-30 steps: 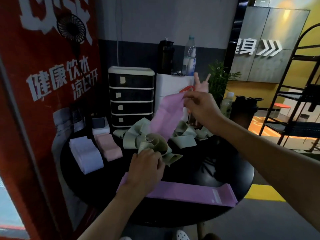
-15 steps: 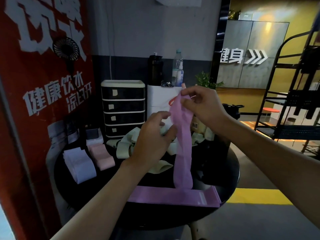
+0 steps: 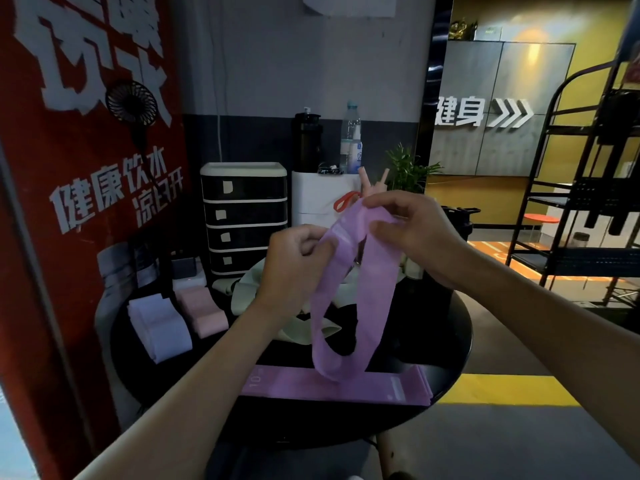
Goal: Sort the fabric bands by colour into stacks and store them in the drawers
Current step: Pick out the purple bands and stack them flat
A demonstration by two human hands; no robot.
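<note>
Over the round black desk (image 3: 415, 341) by a red banner (image 3: 86, 202), the left hand (image 3: 294, 261) and right hand (image 3: 415, 233) pinch a looped purple band (image 3: 346, 306) in their fingers (image 3: 384, 202) above a flat purple band (image 3: 346, 389), with a white stack (image 3: 159, 327) and a pink stack (image 3: 204, 310) near the drawers (image 3: 244, 220).

A black fan (image 3: 131, 102) shows against the red banner (image 3: 69, 237); a dark flask (image 3: 307, 142) and a water bottle (image 3: 351, 140) stand on a white box (image 3: 322, 194) beside a green plant (image 3: 407, 168).
</note>
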